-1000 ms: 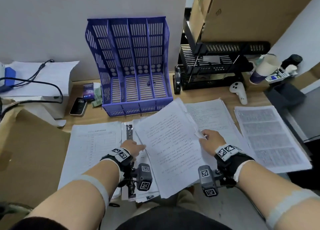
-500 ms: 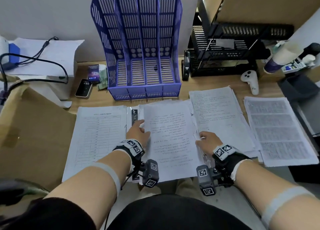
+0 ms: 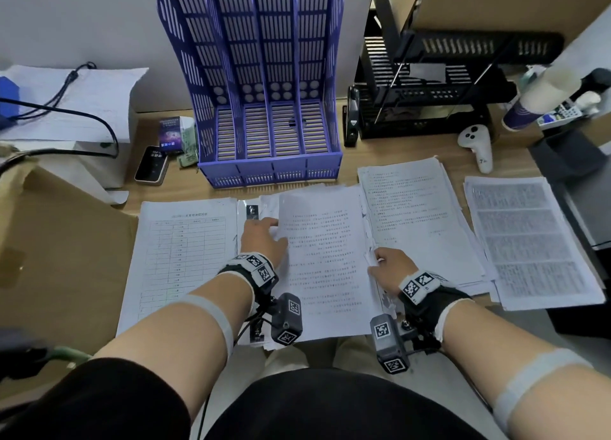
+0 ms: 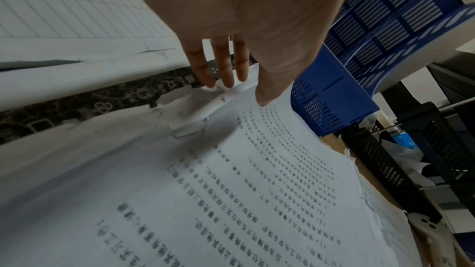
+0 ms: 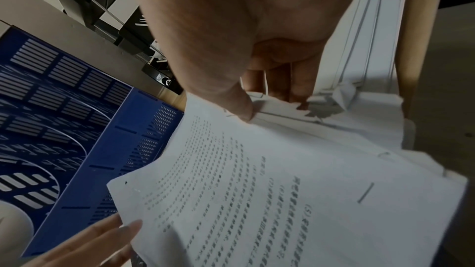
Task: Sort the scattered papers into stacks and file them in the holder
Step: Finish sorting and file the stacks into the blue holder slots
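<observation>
The empty blue file holder (image 3: 251, 108) (image 4: 385, 33) (image 5: 64, 129) stands at the back of the desk. Four paper stacks lie in a row before it: a table-form stack (image 3: 178, 257), a middle text stack (image 3: 324, 267) (image 4: 231, 200) (image 5: 270, 190), a right stack (image 3: 416, 221) and a far-right stack (image 3: 529, 241). My left hand (image 3: 264, 237) (image 4: 231, 82) rests with straight fingers on the middle stack's left edge. My right hand (image 3: 386, 264) (image 5: 257, 109) pinches that stack's right edge, thumb on top, fingers curled underneath.
A phone (image 3: 151, 165) and a small box (image 3: 170, 132) lie left of the holder. A black rack (image 3: 429, 85), a white controller (image 3: 477, 147) and a paper cup (image 3: 525, 108) sit at the back right. A cardboard box (image 3: 49, 257) borders the left.
The middle stack, earlier lifted and skewed, now lies flat and straight between its neighbours. My left hand slid up its left edge; my right hand kept hold of the right edge.
</observation>
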Demonstrator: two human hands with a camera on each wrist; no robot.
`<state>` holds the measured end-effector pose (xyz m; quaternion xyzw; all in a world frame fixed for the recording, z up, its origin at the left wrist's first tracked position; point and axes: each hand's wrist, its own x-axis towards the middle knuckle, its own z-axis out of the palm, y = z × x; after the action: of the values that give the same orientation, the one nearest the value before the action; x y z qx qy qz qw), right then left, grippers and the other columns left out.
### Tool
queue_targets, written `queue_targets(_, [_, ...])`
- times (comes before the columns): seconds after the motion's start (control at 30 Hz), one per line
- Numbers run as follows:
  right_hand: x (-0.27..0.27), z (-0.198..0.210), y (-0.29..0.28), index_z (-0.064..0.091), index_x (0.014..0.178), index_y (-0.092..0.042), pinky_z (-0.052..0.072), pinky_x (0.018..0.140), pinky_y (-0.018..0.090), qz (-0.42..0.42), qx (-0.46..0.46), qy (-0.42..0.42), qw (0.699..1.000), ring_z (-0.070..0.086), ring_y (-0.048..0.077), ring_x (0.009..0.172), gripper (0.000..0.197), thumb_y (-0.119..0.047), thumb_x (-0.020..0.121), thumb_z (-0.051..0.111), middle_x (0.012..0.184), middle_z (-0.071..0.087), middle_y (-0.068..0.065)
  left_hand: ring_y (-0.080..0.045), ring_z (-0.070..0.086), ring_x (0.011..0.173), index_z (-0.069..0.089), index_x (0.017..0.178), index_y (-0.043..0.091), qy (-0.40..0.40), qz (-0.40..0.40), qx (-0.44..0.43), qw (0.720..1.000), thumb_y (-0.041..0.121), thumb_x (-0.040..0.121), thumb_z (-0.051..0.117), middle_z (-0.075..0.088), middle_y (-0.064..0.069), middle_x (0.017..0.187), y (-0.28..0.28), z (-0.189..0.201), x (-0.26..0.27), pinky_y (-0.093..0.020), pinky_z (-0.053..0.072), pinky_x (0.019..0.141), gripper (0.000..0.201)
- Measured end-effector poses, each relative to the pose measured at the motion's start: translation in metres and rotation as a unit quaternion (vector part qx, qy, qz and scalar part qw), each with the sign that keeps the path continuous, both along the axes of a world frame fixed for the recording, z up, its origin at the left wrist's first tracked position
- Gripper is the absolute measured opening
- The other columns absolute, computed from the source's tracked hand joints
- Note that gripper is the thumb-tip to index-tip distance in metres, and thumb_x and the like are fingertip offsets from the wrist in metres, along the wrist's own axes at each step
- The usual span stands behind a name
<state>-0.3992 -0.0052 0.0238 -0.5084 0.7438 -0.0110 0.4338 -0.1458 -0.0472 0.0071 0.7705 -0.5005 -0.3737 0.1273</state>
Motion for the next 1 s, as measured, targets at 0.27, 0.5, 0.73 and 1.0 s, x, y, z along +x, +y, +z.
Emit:
queue_targets(0.27, [0.001,-0.002,0.001,0.066,0.099,-0.004,0.046,0.068,0.03,0.003,-0.008,-0.003,1.0,0.062,0.029,0.077,0.019,-0.015,0.089,0.055,0.086,0.069,0.011,-0.022,0.065,0.099,0.065,0.121,0.025,0.01,-0.072,0.073,0.995,0.025,0.092,0.06,0.066,-0.003,0.121,-0.004,0.0,-0.008,-0.03,0.054,0.083,0.03])
queue_targets(0.5, [0.0,-0.002,0.002,0.054,0.112,-0.014,0.042,0.074,0.026,-0.016,-0.002,0.027,1.0,0.059,0.026,0.089,0.024,-0.013,0.088,0.055,0.101,0.057,0.002,-0.022,0.063,0.088,0.062,0.129,0.027,-0.015,-0.1,0.058,0.993,0.019,0.09,0.061,0.063,-0.008,0.126,0.007,0.004,-0.008,-0.029,0.054,0.08,0.04])
queue_targets(0.73, [0.006,0.005,0.003,0.056,0.127,-0.014,0.047,0.096,0.032,-0.007,-0.011,0.021,1.0,0.058,0.025,0.112,0.04,-0.014,0.086,0.054,0.125,0.059,0.007,-0.026,0.066,0.095,0.069,0.121,0.024,-0.018,-0.067,0.039,0.997,0.019,0.09,0.062,0.066,-0.008,0.125,0.017,0.006,0.0,-0.027,0.049,0.074,0.033])
queue_targets(1.0, [0.008,-0.005,0.01,0.053,0.131,0.002,0.053,0.088,0.038,-0.072,0.029,-0.027,0.997,0.065,0.028,0.091,0.053,-0.013,0.08,0.055,0.126,0.062,0.021,-0.027,0.064,0.105,0.067,0.12,0.02,-0.004,-0.04,0.043,0.998,0.02,0.09,0.062,0.063,-0.009,0.128,0.026,0.005,0.001,-0.027,0.047,0.079,0.031])
